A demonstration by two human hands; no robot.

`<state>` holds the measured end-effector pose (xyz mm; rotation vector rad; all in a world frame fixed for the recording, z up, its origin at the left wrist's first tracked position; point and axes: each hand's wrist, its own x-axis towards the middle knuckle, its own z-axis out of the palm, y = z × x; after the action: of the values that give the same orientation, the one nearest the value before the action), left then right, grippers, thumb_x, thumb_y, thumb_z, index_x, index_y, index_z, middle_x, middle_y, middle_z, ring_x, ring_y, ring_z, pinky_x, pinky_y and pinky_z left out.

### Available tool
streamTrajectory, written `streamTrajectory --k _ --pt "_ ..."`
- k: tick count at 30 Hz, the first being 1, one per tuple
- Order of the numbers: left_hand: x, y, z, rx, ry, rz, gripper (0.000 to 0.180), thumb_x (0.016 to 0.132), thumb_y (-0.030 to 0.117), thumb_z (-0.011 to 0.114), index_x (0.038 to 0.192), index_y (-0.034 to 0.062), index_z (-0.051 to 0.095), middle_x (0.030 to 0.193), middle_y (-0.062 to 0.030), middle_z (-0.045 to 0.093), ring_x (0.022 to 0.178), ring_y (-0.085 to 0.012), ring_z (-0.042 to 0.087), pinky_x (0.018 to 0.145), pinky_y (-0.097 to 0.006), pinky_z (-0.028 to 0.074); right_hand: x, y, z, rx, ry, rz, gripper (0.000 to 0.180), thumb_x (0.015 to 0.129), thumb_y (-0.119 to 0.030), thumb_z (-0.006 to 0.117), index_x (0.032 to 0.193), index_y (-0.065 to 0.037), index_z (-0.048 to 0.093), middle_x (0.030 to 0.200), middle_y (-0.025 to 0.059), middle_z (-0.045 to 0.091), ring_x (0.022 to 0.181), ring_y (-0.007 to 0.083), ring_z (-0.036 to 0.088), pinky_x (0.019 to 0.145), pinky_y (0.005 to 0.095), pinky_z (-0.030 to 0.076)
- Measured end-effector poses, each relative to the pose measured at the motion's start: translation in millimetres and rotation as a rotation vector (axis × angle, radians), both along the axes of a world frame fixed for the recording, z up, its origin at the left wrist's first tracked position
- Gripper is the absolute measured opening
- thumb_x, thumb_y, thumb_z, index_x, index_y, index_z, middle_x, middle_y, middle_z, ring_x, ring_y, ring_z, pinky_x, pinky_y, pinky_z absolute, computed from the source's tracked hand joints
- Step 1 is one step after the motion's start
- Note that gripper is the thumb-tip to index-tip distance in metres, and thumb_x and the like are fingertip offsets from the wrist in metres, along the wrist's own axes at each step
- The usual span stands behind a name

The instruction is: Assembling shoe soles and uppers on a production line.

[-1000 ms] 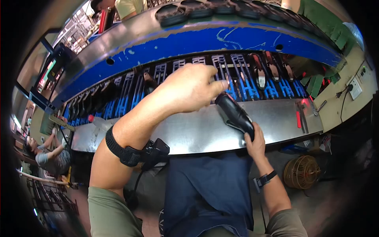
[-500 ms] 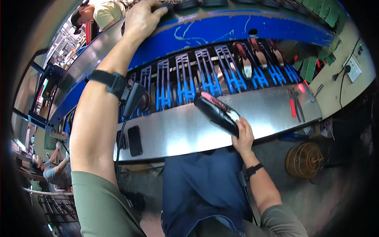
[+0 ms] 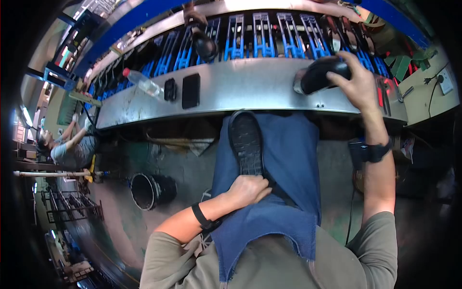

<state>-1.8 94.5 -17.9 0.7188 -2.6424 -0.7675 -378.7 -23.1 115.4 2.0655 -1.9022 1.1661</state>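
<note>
My left hand [image 3: 248, 191] is closed around one end of a black shoe sole [image 3: 246, 142] lying over my lap, its treaded face up. Whether an upper is joined beneath it I cannot tell. At the right part of the metal ledge [image 3: 250, 84], my right hand [image 3: 355, 79] grips a shiny black shoe [image 3: 323, 76], thumb and fingers curved over one end. The shoe's other end, with a pale patch, points left.
Blue-ended rack arms [image 3: 263, 41] line the ledge's far side; several carry shoes. Another person's hand [image 3: 195, 17] is by a dark shoe [image 3: 204, 45] there. A phone [image 3: 191, 90], bottle [image 3: 143, 83] and pliers [image 3: 385, 95] lie on the ledge. A black bucket [image 3: 153, 190] stands on the floor.
My left hand has come down from the upper blue shelf to my lap, with the shoe sole in it. My right hand and the shoe have moved up and right. The view has shifted.
</note>
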Motion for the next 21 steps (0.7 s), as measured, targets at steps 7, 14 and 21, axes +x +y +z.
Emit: streamTrajectory --k 7,14,21 --pt "20 -61 7 -0.234 0.299 0.268 0.027 0.075 0.006 0.077 0.1 0.0039 0.066 0.11 -0.0165 0.063 0.108 -0.0371 0.061 0.093 -0.047 0.048 68 93 -32 0.406 -0.758 0.272 0.033 0.089 -0.02 0.074 0.112 0.003 0.068 0.101 0.0033 0.067 0.09 0.0099 0.061 0.083 0.0264 0.05" --pt "16 -188 -17 0.312 0.314 0.573 0.054 0.087 0.032 0.073 0.121 -0.0083 0.064 0.109 -0.025 0.069 0.104 -0.0328 0.068 0.094 -0.042 0.052 118 128 -61 0.481 -1.329 0.481 0.062 0.09 -0.044 0.074 0.127 0.004 0.058 0.112 0.0056 0.066 0.1 0.0103 0.062 0.088 0.0261 0.05" --pt "38 -133 54 1.365 1.147 -0.009 0.076 0.091 0.043 0.063 0.147 -0.0042 0.041 0.146 -0.0388 0.042 0.143 -0.0482 0.037 0.115 -0.053 0.039 106 234 -177 0.782 -2.125 0.217 0.082 0.097 -0.065 0.048 0.145 0.002 0.045 0.132 0.0261 0.06 0.114 0.0452 0.064 0.103 0.0549 0.051"
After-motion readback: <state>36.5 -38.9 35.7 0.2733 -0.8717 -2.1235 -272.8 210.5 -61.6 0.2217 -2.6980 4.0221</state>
